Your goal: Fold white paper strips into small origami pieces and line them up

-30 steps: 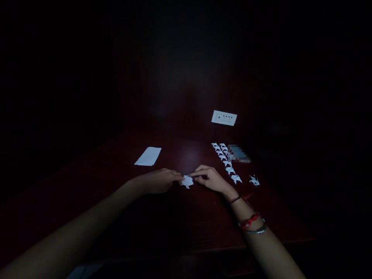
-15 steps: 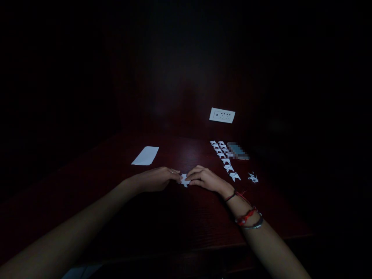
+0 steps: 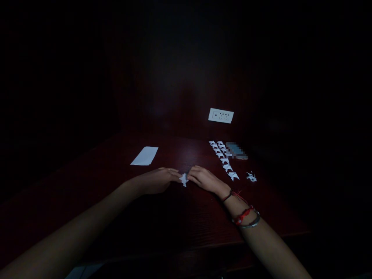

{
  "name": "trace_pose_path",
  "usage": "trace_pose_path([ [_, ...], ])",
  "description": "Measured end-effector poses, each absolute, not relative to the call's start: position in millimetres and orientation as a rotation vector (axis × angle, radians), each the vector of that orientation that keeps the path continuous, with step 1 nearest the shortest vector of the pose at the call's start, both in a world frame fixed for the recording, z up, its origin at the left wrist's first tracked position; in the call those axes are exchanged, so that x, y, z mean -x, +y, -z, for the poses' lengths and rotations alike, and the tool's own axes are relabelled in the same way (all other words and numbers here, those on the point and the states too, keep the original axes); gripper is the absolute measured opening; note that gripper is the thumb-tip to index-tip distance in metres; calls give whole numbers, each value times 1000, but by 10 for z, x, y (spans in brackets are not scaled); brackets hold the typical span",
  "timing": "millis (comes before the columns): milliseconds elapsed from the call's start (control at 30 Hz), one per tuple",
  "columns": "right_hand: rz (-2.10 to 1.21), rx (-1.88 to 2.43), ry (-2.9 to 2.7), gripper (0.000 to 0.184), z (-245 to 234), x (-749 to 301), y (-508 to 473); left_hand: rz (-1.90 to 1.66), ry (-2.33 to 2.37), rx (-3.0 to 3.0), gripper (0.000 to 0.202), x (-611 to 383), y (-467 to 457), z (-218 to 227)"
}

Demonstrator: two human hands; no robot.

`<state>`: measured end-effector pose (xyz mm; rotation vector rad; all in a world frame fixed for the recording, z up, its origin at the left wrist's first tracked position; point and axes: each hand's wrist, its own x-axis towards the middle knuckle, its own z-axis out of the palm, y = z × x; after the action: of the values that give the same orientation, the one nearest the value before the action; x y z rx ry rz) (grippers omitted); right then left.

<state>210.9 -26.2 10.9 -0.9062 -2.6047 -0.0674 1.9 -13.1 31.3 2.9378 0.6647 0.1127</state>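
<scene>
A small folded white paper with pointed corners is on the dark red table between my hands. My left hand reaches in from the left, its fingertips closed on the paper's left edge. From the other side, my right hand grips the right edge with bent fingers and covers part of it. The thumbs are mostly hidden. Several similar folded paper pieces lie in two slanting rows to the right of my right hand.
A stack of white paper sheets lies at the left. On the right are a blurred phone-like object and a small heap of white scraps. A socket plate is on the back wall. The surroundings are very dark.
My right hand's fingers have drawn closer together at the paper's right edge. The left fingers have shifted slightly, and less of the paper shows. The other things lie as before.
</scene>
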Motion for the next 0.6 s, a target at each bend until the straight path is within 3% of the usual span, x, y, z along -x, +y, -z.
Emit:
trace_pose_path([
  [133, 48, 996, -2550, 24, -63, -2080, -256, -105, 740, -2941, 57, -54, -247, -317],
  [367, -114, 959, -2544, 24, -51, -2103, -235, 90, 806, -2906, 73, 6, -250, -262],
  [600, -325, 815, -2550, 26, -136, -2232, -264, 43, 798, -2928, 68, -8, -247, -248],
])
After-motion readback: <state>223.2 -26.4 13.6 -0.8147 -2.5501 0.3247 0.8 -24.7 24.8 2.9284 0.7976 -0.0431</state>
